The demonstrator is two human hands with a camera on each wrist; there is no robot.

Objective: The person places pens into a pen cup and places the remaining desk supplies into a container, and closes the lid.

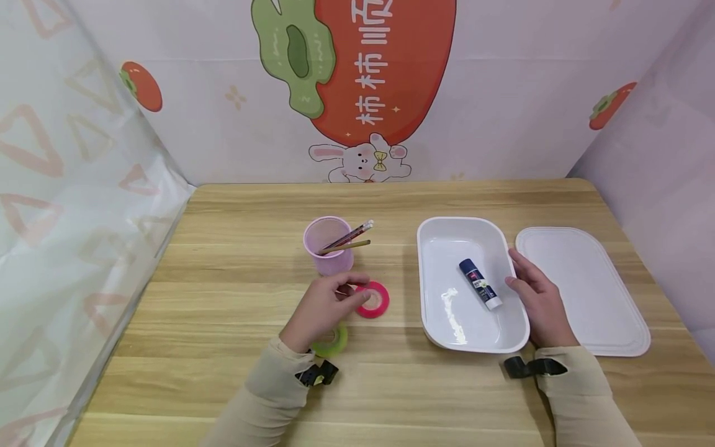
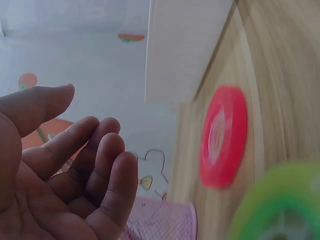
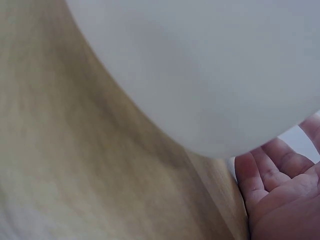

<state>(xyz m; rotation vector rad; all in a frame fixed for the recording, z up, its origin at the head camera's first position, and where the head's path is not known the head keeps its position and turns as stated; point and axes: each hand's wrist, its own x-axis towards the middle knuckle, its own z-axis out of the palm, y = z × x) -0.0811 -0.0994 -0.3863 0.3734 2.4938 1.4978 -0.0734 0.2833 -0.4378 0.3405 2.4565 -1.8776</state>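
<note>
My left hand (image 1: 326, 304) hovers at the red tape roll (image 1: 372, 300), fingers loosely bent with nothing between them. In the left wrist view, the red tape roll (image 2: 223, 137) lies on the wood, apart from the fingertips. A green tape roll (image 1: 331, 341) is partly hidden under that wrist. At the right, my right hand (image 1: 539, 301) holds the side of a white container (image 1: 441, 335), thumb over its rim and fingers outside. A glue stick (image 1: 480, 284) with a dark blue cap lies inside it. The right wrist view shows bent fingers (image 3: 272, 162) against the container's outer wall.
A pink mesh cup (image 1: 329, 245) with several pencils (image 1: 354, 234) stands behind the left hand. The white lid (image 1: 583, 292) lies flat right of the container. A printed cloth (image 1: 503, 124) hangs along the back edge of the wooden table (image 1: 234, 310).
</note>
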